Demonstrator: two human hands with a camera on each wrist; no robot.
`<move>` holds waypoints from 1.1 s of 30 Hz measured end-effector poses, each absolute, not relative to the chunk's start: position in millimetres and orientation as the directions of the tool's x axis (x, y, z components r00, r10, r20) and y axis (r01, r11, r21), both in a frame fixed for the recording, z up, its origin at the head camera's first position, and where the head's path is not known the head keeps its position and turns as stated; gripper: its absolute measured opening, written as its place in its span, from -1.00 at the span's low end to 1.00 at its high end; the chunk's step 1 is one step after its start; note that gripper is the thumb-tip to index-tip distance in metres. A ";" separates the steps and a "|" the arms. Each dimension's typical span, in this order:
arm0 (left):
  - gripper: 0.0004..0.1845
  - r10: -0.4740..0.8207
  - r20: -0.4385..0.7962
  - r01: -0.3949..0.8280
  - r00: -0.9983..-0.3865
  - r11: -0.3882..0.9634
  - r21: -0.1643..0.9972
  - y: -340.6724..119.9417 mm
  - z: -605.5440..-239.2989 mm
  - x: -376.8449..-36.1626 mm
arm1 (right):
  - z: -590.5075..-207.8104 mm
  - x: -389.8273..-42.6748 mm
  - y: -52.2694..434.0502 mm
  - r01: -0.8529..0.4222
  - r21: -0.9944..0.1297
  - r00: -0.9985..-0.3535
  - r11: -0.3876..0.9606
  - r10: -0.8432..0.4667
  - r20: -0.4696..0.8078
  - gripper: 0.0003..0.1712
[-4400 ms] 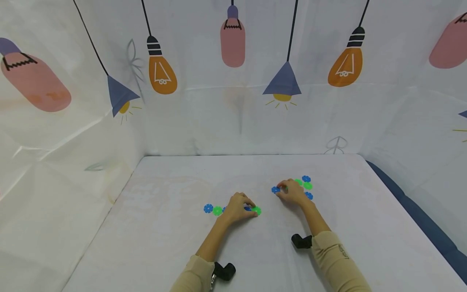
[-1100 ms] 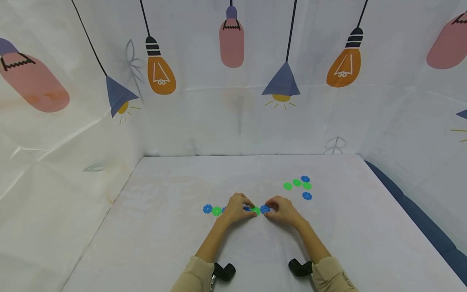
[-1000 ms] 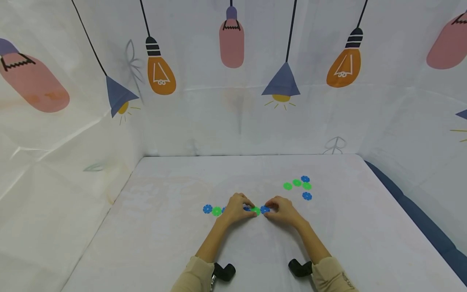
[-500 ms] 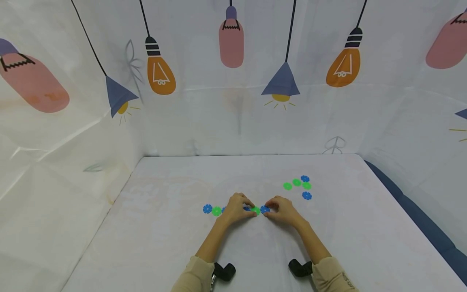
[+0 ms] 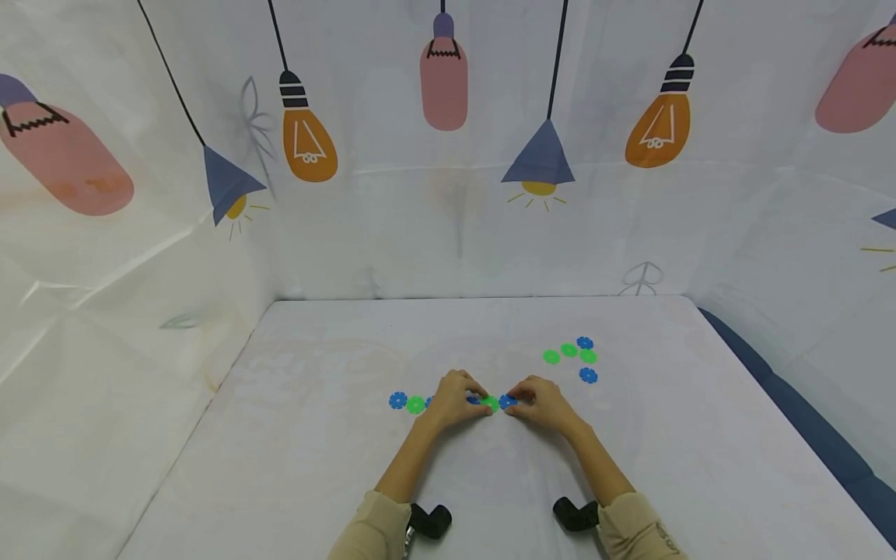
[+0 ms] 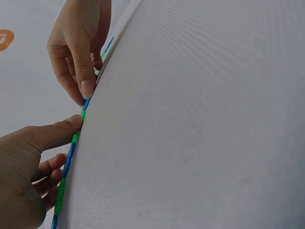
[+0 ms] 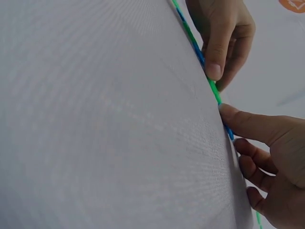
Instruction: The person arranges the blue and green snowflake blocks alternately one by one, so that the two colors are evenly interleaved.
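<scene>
A flat chain of blue and green toothed discs (image 5: pixel 416 404) lies on the white table (image 5: pixel 315 467). My left hand (image 5: pixel 470 397) pinches the chain near its right end, by a green disc (image 5: pixel 490 403). My right hand (image 5: pixel 523 399) pinches a blue disc (image 5: pixel 507 401) pressed against that green disc. In the left wrist view the chain (image 6: pixel 70 151) appears edge-on between the left hand's thumb (image 6: pixel 62 130) and the right hand's fingers (image 6: pixel 86 86). The right wrist view shows the same chain (image 7: pixel 210 87) edge-on, with the right hand's thumb (image 7: pixel 238 119) on its blue end.
Several loose discs lie right of the hands: green ones (image 5: pixel 551 357) (image 5: pixel 569 350) (image 5: pixel 589 356) and blue ones (image 5: pixel 584 343) (image 5: pixel 588 376). Printed fabric walls (image 5: pixel 448 218) close in the table at the back and both sides. Black wrist cameras (image 5: pixel 430 519) (image 5: pixel 575 514) sit on the forearms.
Since 4.4 s ago my right hand carried a blue disc from the loose group to the chain's right end. Over the last second both hands have stayed almost still.
</scene>
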State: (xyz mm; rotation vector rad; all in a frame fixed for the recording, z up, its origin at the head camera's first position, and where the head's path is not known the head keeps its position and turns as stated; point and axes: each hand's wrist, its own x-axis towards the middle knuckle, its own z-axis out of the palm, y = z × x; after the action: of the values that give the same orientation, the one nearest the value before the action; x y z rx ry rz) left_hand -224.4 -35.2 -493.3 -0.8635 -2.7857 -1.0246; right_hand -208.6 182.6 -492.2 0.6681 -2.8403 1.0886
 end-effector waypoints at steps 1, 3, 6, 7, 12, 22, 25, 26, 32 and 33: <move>-0.72 0.486 0.229 0.519 -0.843 0.624 0.584 -35.1 -493.1 -224.5 | -492.3 -208.7 182.7 -0.407 -0.628 -0.905 0.663 -0.385 0.180 -0.69; -0.72 0.486 0.232 0.520 -0.842 0.620 0.588 -35.0 -492.6 -224.4 | -492.5 -208.9 182.7 -0.407 -0.630 -0.906 0.662 -0.382 0.183 -0.69; -0.72 0.487 0.234 0.522 -0.841 0.619 0.587 -35.2 -492.5 -224.3 | -493.3 -209.2 182.6 -0.408 -0.628 -0.905 0.662 -0.383 0.184 -0.69; -0.72 0.488 0.235 0.524 -0.840 0.619 0.585 -35.2 -492.6 -224.3 | -493.8 -209.4 182.6 -0.408 -0.628 -0.905 0.663 -0.383 0.184 -0.68; -0.71 0.493 0.245 0.534 -0.835 0.619 0.575 -35.0 -493.8 -224.9 | -494.5 -209.5 182.1 -0.392 -0.632 -0.913 0.669 -0.368 0.177 -0.70; -0.71 0.499 0.261 0.549 -0.826 0.606 0.576 -35.1 -495.6 -225.5 | -495.1 -209.6 182.5 -0.379 -0.637 -0.919 0.671 -0.354 0.174 -0.70; -0.69 0.496 0.253 0.543 -0.831 0.619 0.568 -34.5 -495.4 -225.2 | -495.9 -209.4 183.5 -0.387 -0.642 -0.916 0.662 -0.356 0.184 -0.69; -0.68 0.497 0.250 0.542 -0.831 0.622 0.565 -34.0 -495.1 -225.1 | -495.7 -208.9 183.6 -0.395 -0.646 -0.913 0.654 -0.359 0.195 -0.68; -0.65 0.513 0.254 0.557 -0.820 0.614 0.559 -27.5 -493.8 -223.6 | -493.5 -205.5 183.7 -0.488 -0.647 -0.870 0.586 -0.385 0.307 -0.62; -0.65 0.516 0.260 0.564 -0.816 0.613 0.554 -25.9 -493.7 -223.6 | -493.4 -205.4 183.7 -0.487 -0.649 -0.870 0.584 -0.386 0.306 -0.62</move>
State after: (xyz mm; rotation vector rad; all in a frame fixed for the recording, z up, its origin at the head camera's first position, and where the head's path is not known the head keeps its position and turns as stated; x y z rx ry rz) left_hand -223.6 -25.9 -493.7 -0.9242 -2.7542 -0.9856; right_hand -205.4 183.7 -493.4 0.7415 -2.6767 1.1574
